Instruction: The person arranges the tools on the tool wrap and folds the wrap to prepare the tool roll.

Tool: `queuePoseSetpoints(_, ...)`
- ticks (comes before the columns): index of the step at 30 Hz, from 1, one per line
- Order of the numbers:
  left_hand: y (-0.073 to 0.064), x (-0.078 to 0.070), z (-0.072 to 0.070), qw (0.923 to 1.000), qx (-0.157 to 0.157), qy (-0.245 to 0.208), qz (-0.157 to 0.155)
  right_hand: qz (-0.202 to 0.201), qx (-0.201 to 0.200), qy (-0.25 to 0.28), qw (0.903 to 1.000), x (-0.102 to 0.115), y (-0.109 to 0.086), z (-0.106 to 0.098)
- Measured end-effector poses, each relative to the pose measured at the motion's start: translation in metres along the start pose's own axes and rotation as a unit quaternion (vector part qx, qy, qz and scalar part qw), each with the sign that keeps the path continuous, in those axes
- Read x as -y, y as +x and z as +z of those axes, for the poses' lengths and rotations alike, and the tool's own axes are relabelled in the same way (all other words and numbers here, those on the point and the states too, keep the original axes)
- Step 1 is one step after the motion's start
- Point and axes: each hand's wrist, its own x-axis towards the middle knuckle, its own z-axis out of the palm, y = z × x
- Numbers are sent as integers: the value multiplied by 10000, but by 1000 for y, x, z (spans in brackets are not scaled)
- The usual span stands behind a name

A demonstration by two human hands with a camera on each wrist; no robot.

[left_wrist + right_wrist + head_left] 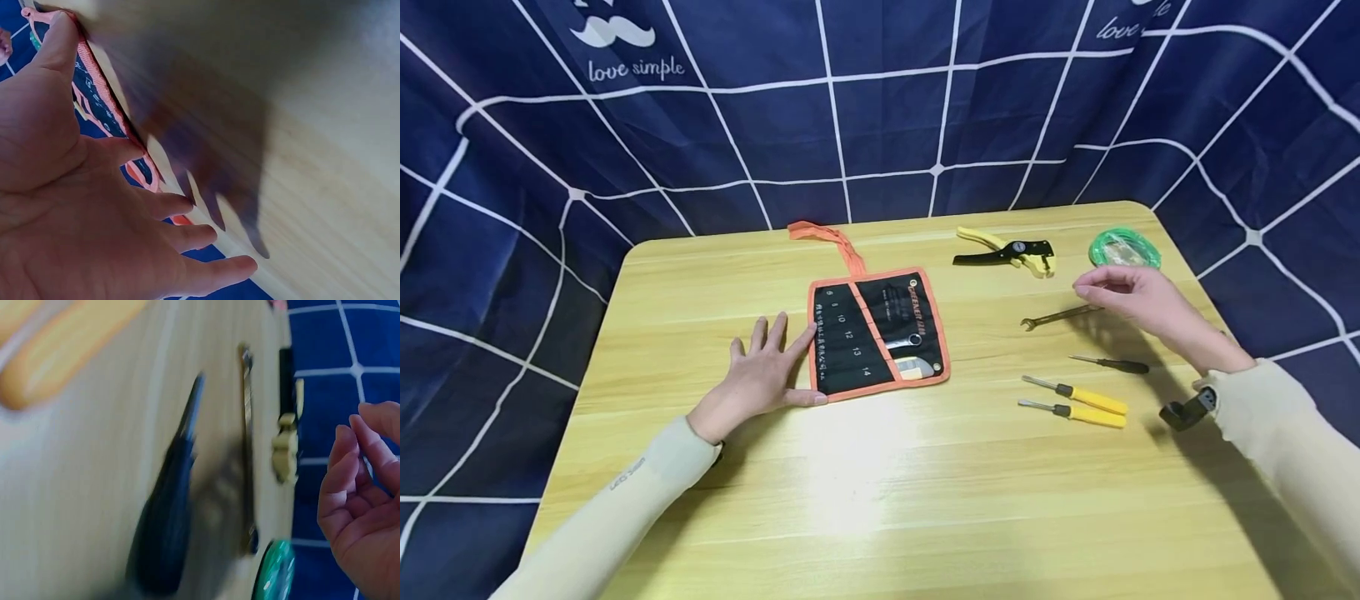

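Note:
My left hand (760,371) lies spread at the left side of a black tool pouch (850,367) with orange edging, its thumb and forefinger at the border. A wrench (902,342) and a grey-and-yellow tool (914,368) show in the pouch's slanted pocket. With fingers loosely bent and nothing between them, my right hand (1131,300) hovers over the near end of a loose open-ended wrench (1060,316). That same wrench (248,444) lies bare on the table in the right wrist view. Closer to me is a dark-handled screwdriver (1123,365).
Two yellow-handled screwdrivers (1097,400) lie side by side at the right. Yellow-and-black wire strippers (1037,248) and a green coil (1105,246) sit toward the back. The pouch's orange strap (820,233) reaches the wooden table's (715,275) back edge; blue checked cloth (895,125) hangs behind.

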Motion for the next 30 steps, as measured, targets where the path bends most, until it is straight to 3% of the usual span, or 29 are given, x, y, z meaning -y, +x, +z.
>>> queuePoseSetpoints(7,2,3,0,9999,144,-11,-66,-91,-114,-562,9983,-28,3,-13)
queuePoseSetpoints(14,0,3,2,9996,243,-117,-108,145,-30,-505,9986,-48,5,-22)
queuePoseSetpoints(20,1,3,2,9995,254,-135,-99,282,82,-823,9962,-55,5,-23)
queuePoseSetpoints(30,1,5,4,9995,255,-150,-136,77,199,-1245,9920,-65,14,-27)
